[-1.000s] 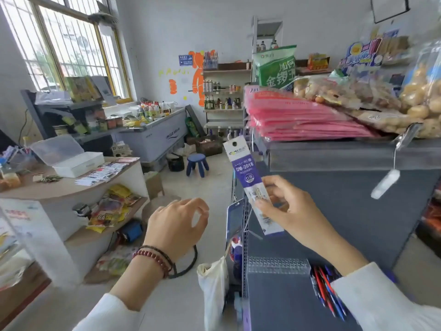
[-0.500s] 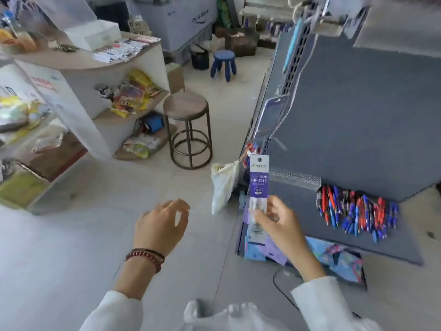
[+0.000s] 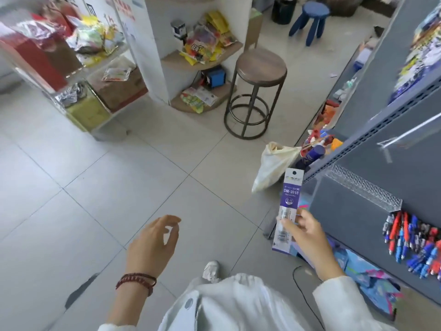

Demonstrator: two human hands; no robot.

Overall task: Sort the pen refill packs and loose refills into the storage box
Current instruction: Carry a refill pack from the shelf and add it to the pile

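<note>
My right hand (image 3: 307, 237) holds a purple and white pen refill pack (image 3: 290, 199) upright by its lower half, beside the grey shelf unit (image 3: 372, 194). The pack reads DM-2018 and 0.5. My left hand (image 3: 152, 242) hovers over the floor tiles with curled, parted fingers and nothing in it; a beaded bracelet sits on its wrist. The storage box is out of view.
A round wooden stool (image 3: 261, 65) on a metal frame stands ahead, a blue stool (image 3: 313, 11) behind it. A white plastic bag (image 3: 272, 166) hangs at the shelf's corner. Red and blue pens (image 3: 412, 242) lie on the low shelf. A counter with snack packs (image 3: 205, 47) is at left.
The view has tilted down toward the floor. My right hand has carried the refill pack down from the shelf's hook level to low beside the shelf. My left hand stays open.
</note>
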